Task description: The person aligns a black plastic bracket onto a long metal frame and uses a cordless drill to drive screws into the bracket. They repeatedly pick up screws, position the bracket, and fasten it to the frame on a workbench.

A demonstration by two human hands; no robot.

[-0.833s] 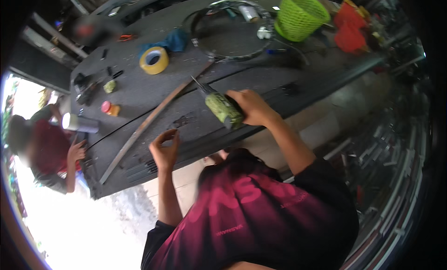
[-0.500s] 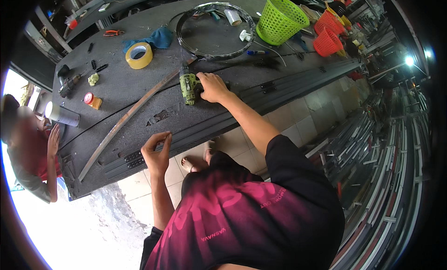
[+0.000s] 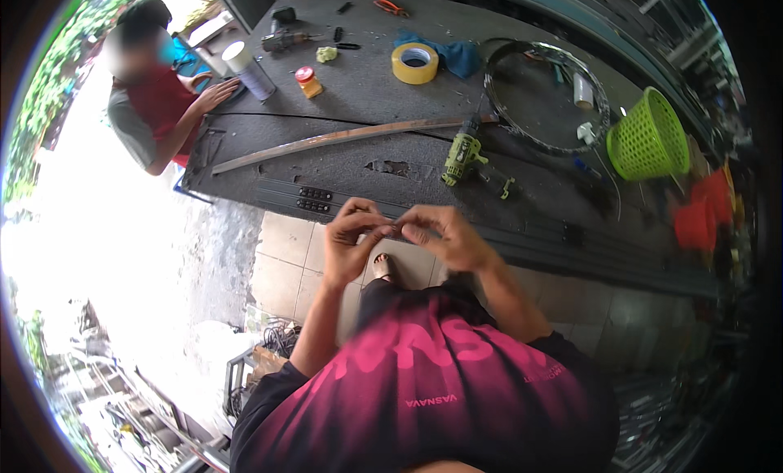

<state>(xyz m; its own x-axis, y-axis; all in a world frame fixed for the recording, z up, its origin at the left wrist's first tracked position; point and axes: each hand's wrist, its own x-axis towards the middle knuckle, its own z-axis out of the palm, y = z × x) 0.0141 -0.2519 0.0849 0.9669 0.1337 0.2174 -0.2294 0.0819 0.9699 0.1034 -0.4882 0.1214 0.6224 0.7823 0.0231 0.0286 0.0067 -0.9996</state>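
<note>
My left hand [image 3: 355, 235] and my right hand [image 3: 444, 232] meet in front of my chest, just short of the table's near edge. Their fingertips pinch together on a small dark part [image 3: 397, 223], too small to identify. A green and black cordless drill [image 3: 465, 153] lies on its side on the dark grey table [image 3: 367, 106], apart from both hands. Beyond it a long, slightly bent metal strip [image 3: 342, 137] stretches across the table. A black rail [image 3: 522, 243] with small dark blocks runs along the table's front edge.
On the table are a yellow tape roll [image 3: 414, 63], a blue cloth [image 3: 458, 55], a wire coil [image 3: 542, 98], a green basket [image 3: 648, 134], a white can [image 3: 249, 69] and a small jar [image 3: 308, 81]. Another person [image 3: 151, 98] leans on the far left end.
My right hand has let go of the drill, which now lies on the table, and drawn back. My left hand has risen to meet it at the fingertips.
</note>
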